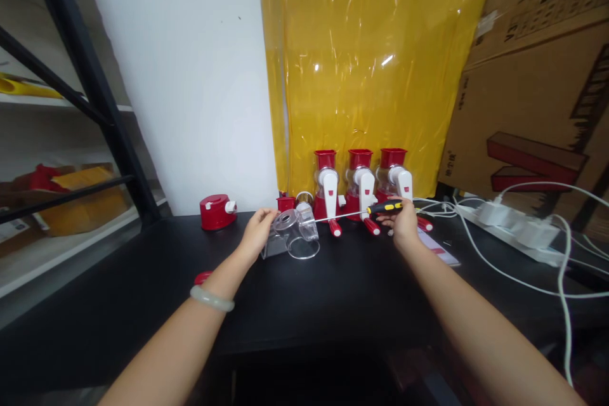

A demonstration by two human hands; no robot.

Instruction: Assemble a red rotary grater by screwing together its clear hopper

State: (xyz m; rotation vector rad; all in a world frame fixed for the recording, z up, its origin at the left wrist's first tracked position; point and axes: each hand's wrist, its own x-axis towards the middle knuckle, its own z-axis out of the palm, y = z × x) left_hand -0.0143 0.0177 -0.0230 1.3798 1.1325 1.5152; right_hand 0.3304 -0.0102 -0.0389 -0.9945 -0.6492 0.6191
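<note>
My left hand (258, 233) has its fingers closed on the left edge of a clear plastic grater housing (292, 235), low over the black table. In my right hand (403, 223) is a screwdriver (352, 213) with a black and yellow handle, held level. Its long shaft points left, and the tip reaches the right side of the clear housing; whether it touches a screw I cannot tell. A red round base (217, 212) with a white knob stands to the left. Behind the housing are a metal grater drum (305, 198) and a red hopper piece (286, 204).
Three red and white rotary graters (327, 187) stand in a row at the back. A white power strip (518, 231) with plugs and loose cables lies at right, before a large cardboard box (533, 89). A red piece (202, 277) shows behind my left forearm.
</note>
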